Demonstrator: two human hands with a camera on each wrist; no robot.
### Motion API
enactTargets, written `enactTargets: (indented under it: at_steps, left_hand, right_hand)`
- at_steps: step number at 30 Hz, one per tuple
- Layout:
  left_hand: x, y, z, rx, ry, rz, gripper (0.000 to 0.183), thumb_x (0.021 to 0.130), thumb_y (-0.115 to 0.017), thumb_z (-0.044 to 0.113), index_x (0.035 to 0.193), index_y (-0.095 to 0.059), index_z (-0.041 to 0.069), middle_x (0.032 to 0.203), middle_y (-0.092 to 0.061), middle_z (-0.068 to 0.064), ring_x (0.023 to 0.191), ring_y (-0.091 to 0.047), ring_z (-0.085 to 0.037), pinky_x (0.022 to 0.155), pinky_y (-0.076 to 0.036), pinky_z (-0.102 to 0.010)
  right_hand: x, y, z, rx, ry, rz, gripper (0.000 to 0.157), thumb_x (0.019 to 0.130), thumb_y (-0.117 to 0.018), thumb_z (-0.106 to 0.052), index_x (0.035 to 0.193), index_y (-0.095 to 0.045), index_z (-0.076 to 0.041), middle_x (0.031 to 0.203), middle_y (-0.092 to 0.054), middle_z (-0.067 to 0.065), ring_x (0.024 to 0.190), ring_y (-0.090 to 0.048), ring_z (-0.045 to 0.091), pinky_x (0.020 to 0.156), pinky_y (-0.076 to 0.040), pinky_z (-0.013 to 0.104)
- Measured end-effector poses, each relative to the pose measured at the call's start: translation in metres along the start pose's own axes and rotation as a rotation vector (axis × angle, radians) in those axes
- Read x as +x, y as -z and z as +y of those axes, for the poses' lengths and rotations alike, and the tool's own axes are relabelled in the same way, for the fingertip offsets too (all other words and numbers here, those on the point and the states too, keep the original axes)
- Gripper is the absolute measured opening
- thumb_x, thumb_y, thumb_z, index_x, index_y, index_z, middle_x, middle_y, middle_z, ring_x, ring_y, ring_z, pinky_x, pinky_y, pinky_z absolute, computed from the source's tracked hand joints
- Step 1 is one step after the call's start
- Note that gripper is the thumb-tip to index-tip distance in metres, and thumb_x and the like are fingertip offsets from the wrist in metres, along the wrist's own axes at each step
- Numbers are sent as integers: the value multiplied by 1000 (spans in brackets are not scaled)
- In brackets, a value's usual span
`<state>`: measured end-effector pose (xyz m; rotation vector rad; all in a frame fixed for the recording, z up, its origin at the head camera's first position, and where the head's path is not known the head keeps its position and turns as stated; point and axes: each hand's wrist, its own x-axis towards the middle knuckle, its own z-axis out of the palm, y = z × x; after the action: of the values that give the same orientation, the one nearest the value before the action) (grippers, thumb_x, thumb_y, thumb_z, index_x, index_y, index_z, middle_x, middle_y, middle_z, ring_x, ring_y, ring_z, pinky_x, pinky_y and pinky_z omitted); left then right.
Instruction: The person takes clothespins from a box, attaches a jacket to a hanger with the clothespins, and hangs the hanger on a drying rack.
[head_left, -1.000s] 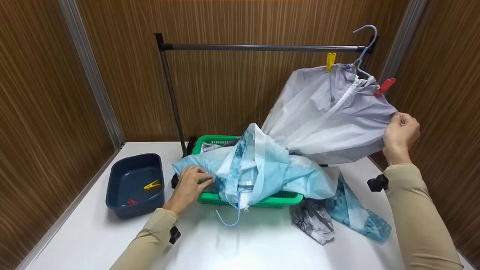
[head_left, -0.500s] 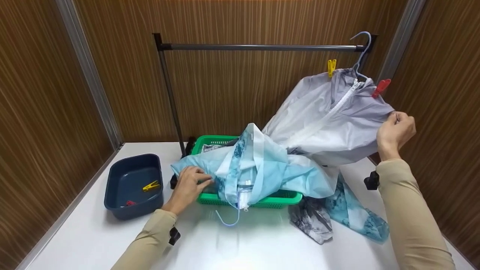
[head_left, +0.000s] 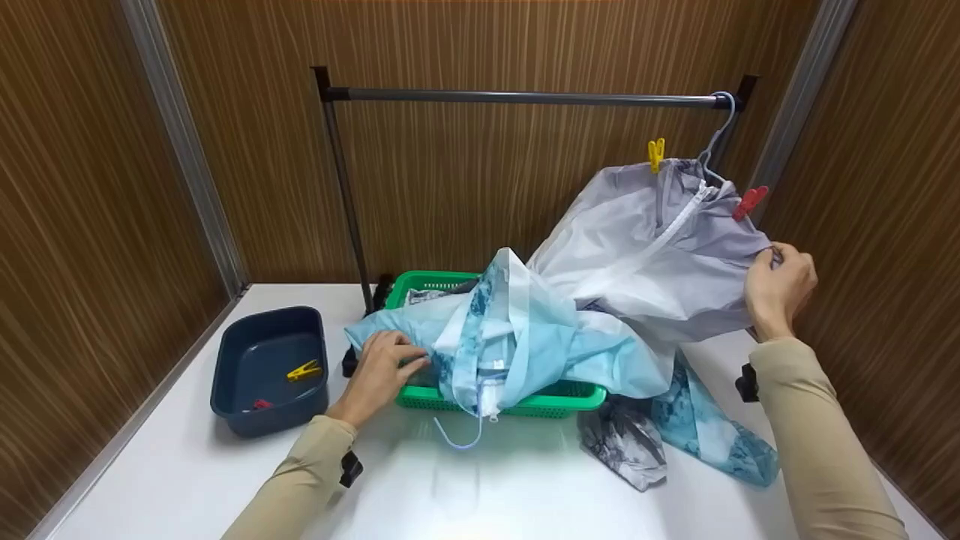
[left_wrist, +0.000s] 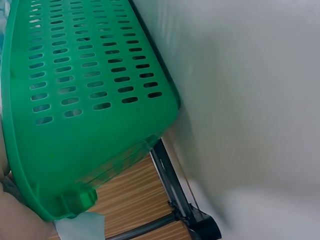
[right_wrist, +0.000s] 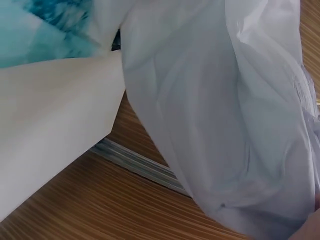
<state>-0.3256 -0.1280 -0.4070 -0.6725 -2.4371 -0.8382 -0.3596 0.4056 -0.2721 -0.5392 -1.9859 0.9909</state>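
Observation:
My right hand (head_left: 784,289) pinches the shoulder side of a grey-white zip jacket (head_left: 645,247); the jacket's pale fabric (right_wrist: 215,120) fills much of the right wrist view. A blue hanger (head_left: 720,139) comes out of its collar, the hook overlapping the right end of the rail (head_left: 525,97). A yellow clothes peg (head_left: 656,155) and a red clothes peg (head_left: 750,202) sit on the jacket. My left hand (head_left: 382,371) rests with loosely bent fingers on a light-blue jacket (head_left: 540,322) at the left of the green basket (head_left: 540,409). Another hanger hook (head_left: 459,444) sticks out of the blue jacket.
A dark blue tub (head_left: 270,356) with a yellow peg (head_left: 304,370) and a red peg (head_left: 261,404) stands on the left. A grey patterned cloth (head_left: 626,442) and a blue patterned piece (head_left: 716,431) lie right of the basket. Wood-grain walls close in behind and at both sides.
My right hand has moved down and slightly left with the grey-white jacket. The hanger hook has dropped from above the rail to rail height. My left hand stays in place.

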Motion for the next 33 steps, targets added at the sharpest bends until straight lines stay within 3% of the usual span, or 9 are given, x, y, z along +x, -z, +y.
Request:
enactTargets:
  at_steps: [4, 7, 10, 13, 16, 21, 26, 29, 33]
  left_hand:
    - [2, 1, 2, -37, -12, 9, 19, 90, -70, 22, 104, -78, 14, 89, -56, -1, 92, -51, -21, 104, -34, -50]
    - [6, 2, 2, -72, -26, 36, 19, 92, -68, 21, 107, -77, 13, 88, -55, -1, 90, -49, -20, 103, -33, -50]
    - [14, 3, 4, -114, -21, 71, 20, 93, -66, 20, 108, -76, 10, 90, -55, -3, 90, -49, -20, 102, -31, -50]
    - [23, 5, 7, -157, 13, 103, 22, 95, -64, 21, 110, -75, 9, 93, -56, -5, 89, -49, -22, 101, -29, -48]
    - [33, 7, 11, -176, 51, 140, 23, 96, -63, 21, 111, -74, 8, 92, -55, -6, 87, -48, -22, 99, -30, -48]
    - [47, 8, 14, -171, 114, 185, 24, 96, -63, 22, 113, -74, 9, 93, -56, -7, 88, -48, -24, 105, -28, -50]
    - [56, 8, 15, -179, 155, 214, 24, 97, -61, 23, 114, -73, 10, 98, -60, -8, 92, -51, -25, 109, -25, -51]
    - [61, 9, 16, -182, 169, 232, 24, 98, -60, 23, 114, -73, 11, 97, -61, -8, 90, -51, -25, 109, -24, -52]
    - [67, 11, 20, -185, 182, 256, 23, 99, -59, 24, 112, -74, 13, 91, -61, -7, 86, -49, -24, 108, -26, -51]
  right_hand:
    - [-7, 1, 3, -11, 138, -23, 40, 102, -44, -22, 134, -58, -4, 132, -52, 21, 128, -46, 36, 107, -36, 49]
    - [-12, -4, 3, -23, 291, 11, 40, 101, -49, -19, 137, -55, -1, 136, -50, 22, 131, -43, 37, 114, -30, 47]
    - [-19, -13, 3, -35, 453, 66, 38, 97, -56, -12, 132, -57, 3, 134, -52, 23, 130, -44, 38, 118, -25, 45]
    - [-30, -24, -1, -38, 576, 60, 35, 93, -61, -5, 125, -61, 6, 129, -56, 24, 126, -47, 40, 117, -26, 47]
    - [-46, -37, -5, 3, 667, -37, 29, 90, -62, 0, 118, -64, 7, 123, -60, 25, 120, -52, 42, 111, -33, 50]
    - [-80, -55, -9, 112, 764, -359, 21, 91, -64, 1, 110, -69, 6, 110, -68, 23, 106, -62, 40, 96, -47, 50]
    - [-111, -67, -10, 105, 804, -643, 20, 94, -65, -8, 111, -71, 0, 107, -71, 17, 101, -66, 33, 87, -54, 49]
    - [-123, -72, -9, 78, 802, -716, 23, 95, -64, -11, 116, -71, -3, 112, -70, 16, 104, -66, 32, 88, -54, 49]
    - [-133, -75, -9, 86, 722, -703, 24, 98, -59, -12, 118, -69, -4, 113, -70, 16, 101, -67, 32, 86, -54, 47]
